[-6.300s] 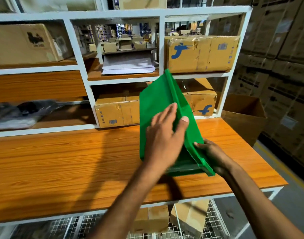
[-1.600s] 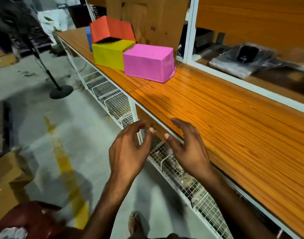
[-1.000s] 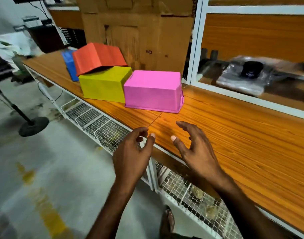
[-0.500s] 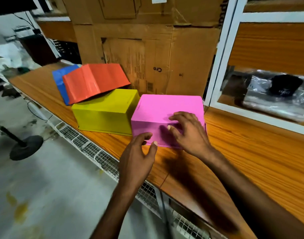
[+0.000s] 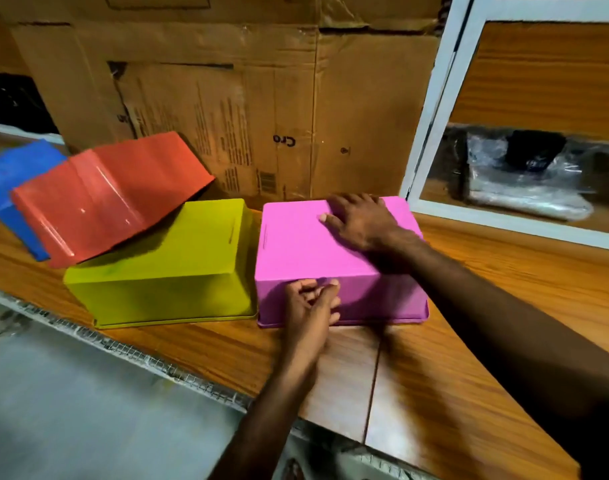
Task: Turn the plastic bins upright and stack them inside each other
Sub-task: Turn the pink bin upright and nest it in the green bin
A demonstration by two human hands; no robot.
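Observation:
A pink bin [image 5: 296, 244] stands upside down on the wooden table [image 5: 504, 289]. My right hand [image 5: 362, 220] rests flat on its upturned base, near the far right corner. My left hand [image 5: 310, 306] touches the bin's front wall with loosely curled fingers and holds nothing. Just left of the pink bin is a yellow bin [image 5: 178, 258], also upside down. A red bin [image 5: 105, 199] lies tilted across the yellow bin's far left part. Behind the red one, at the far left, part of a blue bin [image 5: 9, 174] shows.
A large worn cardboard box [image 5: 261, 116] stands right behind the bins. To the right is a white shelf frame [image 5: 434, 109] with a plastic-wrapped bundle [image 5: 524, 174] inside. The table's front edge with wire mesh [image 5: 157, 362] runs diagonally above the grey floor [image 5: 71, 393].
I have come closer to the bins. My right hand slid from the pink bin's front edge to the far part of its base. My left hand reached forward to its front wall.

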